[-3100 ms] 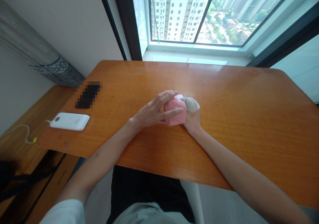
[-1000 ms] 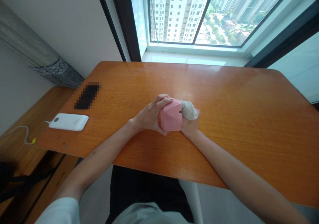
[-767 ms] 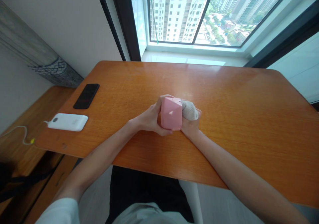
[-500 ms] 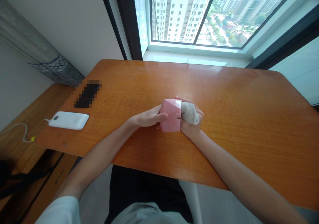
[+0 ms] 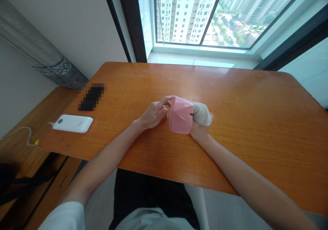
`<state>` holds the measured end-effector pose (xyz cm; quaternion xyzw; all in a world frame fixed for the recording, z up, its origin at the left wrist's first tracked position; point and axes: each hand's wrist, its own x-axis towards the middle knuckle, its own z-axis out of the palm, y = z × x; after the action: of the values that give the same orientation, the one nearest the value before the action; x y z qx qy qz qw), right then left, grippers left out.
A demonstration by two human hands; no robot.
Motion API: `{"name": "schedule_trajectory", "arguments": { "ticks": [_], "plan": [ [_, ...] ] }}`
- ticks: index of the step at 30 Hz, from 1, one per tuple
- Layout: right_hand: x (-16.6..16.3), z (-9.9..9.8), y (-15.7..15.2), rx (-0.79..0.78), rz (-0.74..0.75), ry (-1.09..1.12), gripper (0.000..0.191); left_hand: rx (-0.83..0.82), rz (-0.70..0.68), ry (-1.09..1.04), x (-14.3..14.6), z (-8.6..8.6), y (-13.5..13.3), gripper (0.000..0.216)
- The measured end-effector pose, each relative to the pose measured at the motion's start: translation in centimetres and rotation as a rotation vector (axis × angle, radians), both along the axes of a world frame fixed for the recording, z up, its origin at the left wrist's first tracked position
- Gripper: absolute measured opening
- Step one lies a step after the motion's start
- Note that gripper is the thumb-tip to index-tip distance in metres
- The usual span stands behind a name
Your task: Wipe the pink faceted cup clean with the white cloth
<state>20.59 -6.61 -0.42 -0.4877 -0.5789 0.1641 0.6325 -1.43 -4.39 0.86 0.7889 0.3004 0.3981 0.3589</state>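
Observation:
A pink faceted container, perhaps a cup or pen holder, is tilted on its side above the table. A bunched light-grey cloth sits at its right end, by a small notch in the rim. My right hand is closed around the cloth against the container; most of its fingers are hidden behind them. At the container's left end, my left hand has its fingers apart and loosely bent. Its index fingertip reaches the upper left edge, while the thumb stands off the pink wall.
On the wooden table, a white device with a cable lies at the left, below a dark pixelated object. A window stands beyond the far edge. A grey curtain hangs at the left.
My left hand has loosened from its grip on the container and drawn back slightly, fingers raised. The container and cloth have moved a little right and turned slightly in my right hand.

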Motion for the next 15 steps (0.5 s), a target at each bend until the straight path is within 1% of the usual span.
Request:
{"name": "schedule_trajectory", "arguments": {
  "ticks": [1,2,3,4,6,8,10,13,15],
  "plan": [
    [-0.1,0.1,0.1,-0.019,0.006,0.024,0.042,0.123,0.057,0.026,0.0,-0.3,0.2,0.077],
    [-0.1,0.2,0.1,-0.036,0.015,0.047,0.040,0.245,0.098,0.071,0.1,-0.6,0.4,0.070],
    [-0.1,0.4,0.2,-0.048,0.024,0.067,0.037,0.355,0.125,0.126,0.2,-0.8,0.6,0.069],
    [0.0,0.5,0.3,-0.058,0.032,0.082,0.034,0.447,0.142,0.185,0.4,-1.0,0.7,0.072],
    [0.2,0.8,0.4,-0.074,0.048,0.088,0.030,0.600,0.168,0.270,0.7,-1.3,1.0,0.085],
    [0.3,1.0,0.4,-0.100,0.069,0.074,0.031,0.733,0.183,0.277,1.0,-1.4,1.1,0.095],
    [0.1,1.1,0.3,-0.131,0.087,0.076,0.033,0.810,0.183,0.250,1.1,-1.3,1.1,0.090],
    [-0.3,0.9,0.1,-0.168,0.108,0.115,0.033,0.822,0.176,0.241,0.8,-0.9,0.9,0.072],
    [-0.5,0.7,-0.1,-0.183,0.120,0.127,0.034,0.851,0.163,0.236,0.6,-0.8,0.9,0.069]
  ]
}}
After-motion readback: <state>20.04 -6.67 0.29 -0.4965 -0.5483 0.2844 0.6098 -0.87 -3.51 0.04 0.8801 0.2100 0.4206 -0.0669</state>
